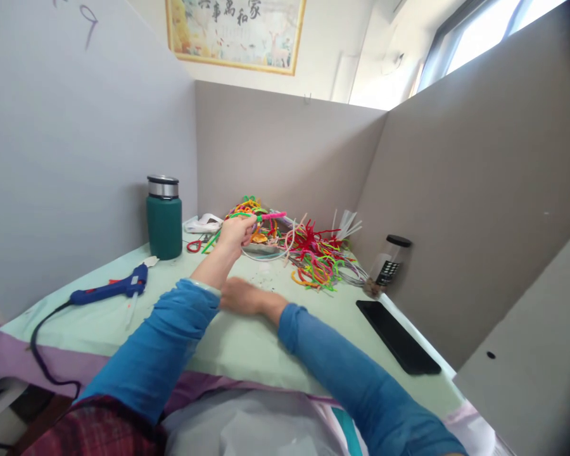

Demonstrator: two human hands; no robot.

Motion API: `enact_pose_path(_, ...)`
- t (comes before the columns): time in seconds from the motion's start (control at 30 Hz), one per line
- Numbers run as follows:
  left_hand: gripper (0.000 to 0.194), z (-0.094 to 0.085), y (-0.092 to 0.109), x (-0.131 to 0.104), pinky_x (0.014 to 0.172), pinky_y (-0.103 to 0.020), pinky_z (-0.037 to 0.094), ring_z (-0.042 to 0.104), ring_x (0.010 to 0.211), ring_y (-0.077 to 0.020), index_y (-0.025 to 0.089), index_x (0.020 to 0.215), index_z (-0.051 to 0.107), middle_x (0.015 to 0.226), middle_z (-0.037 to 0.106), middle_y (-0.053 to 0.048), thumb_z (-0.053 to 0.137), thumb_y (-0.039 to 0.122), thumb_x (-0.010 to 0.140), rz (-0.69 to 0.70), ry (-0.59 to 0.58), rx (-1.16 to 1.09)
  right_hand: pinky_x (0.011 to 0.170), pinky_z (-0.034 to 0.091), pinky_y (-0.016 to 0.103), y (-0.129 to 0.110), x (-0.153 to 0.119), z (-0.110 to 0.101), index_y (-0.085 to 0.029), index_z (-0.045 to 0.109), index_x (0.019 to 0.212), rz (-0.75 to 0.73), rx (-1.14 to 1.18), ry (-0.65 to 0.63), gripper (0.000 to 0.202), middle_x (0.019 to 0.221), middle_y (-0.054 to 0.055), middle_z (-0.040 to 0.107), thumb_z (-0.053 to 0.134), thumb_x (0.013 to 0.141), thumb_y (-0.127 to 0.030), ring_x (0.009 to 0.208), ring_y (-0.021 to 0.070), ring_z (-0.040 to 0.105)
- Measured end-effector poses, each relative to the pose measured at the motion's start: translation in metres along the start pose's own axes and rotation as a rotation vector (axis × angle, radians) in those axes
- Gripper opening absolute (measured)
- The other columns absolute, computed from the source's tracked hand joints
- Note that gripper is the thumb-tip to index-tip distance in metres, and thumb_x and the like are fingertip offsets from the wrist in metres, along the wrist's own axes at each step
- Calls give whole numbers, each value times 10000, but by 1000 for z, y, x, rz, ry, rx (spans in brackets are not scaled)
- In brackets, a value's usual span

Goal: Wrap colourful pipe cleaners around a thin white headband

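My left hand (238, 232) is raised over the far part of the table, its fingers closed around a pipe cleaner piece (272, 216) with a pink end and a green part. Below it, my right hand (241, 296) lies low over the tabletop, close to my left wrist. It is smeared by motion and its fingers are hidden behind my left forearm. Beyond both hands lies a tangled heap of coloured pipe cleaners (317, 267), with red, green, orange and white ones. A thin pale loop (266, 259) curves out beside my left hand.
On the left stand a green bottle (164, 227) and a blue glue gun (111, 291) with its cord over the table edge. To the right are a black phone (399, 337) and a tilted clear jar (388, 263) with a black lid. Grey partitions (285, 145) enclose the table.
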State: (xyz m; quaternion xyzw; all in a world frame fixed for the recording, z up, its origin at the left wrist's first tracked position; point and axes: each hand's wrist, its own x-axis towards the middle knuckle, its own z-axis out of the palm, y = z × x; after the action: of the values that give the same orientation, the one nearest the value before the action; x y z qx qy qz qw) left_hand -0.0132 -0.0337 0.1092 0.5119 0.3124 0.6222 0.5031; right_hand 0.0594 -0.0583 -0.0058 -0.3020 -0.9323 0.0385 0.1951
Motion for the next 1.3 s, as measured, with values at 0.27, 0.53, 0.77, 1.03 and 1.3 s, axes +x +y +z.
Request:
enact_pose_path(0.27,345,-9,-38,5,330,-173,105,164,304,-15,190,601,335,393,232,123,664,264,673,-134,21,39,982,323,334,72,-50,-42,-133,562,1149,353,-305,105,357,1238,138,533,377,913,-327,1160,217,455)
enact_pose_path(0.53,337,-21,-60,1,351,-182,114,166,334,-22,185,616,384,420,229,116,684,337,635,-148,-82,175,936,386,350,100,-56,-46,-158,612,1062,351,131,410,278,1149,108,584,475,820,-166,1075,205,510)
enact_pose_path(0.77,255,-33,-92,4,430,-202,229,335,450,-63,135,579,579,468,411,45,638,378,630,50,-184,759,536,447,230,89,-50,-53,-138,641,878,528,414,438,422,805,87,680,296,923,-377,616,134,609)
enact_pose_path(1.03,263,-28,-103,3,441,-210,258,350,446,-76,139,556,575,452,401,42,570,371,680,-17,-189,808,594,339,244,61,-43,-30,-176,647,772,573,9,414,243,719,62,663,487,846,-343,670,169,573)
enact_pose_path(1.3,268,-26,-107,3,385,-224,274,312,330,-73,141,593,560,394,368,49,511,357,744,-142,-166,818,593,319,232,63,-47,-24,-199,634,845,487,-124,433,248,763,39,668,441,881,-350,686,152,572)
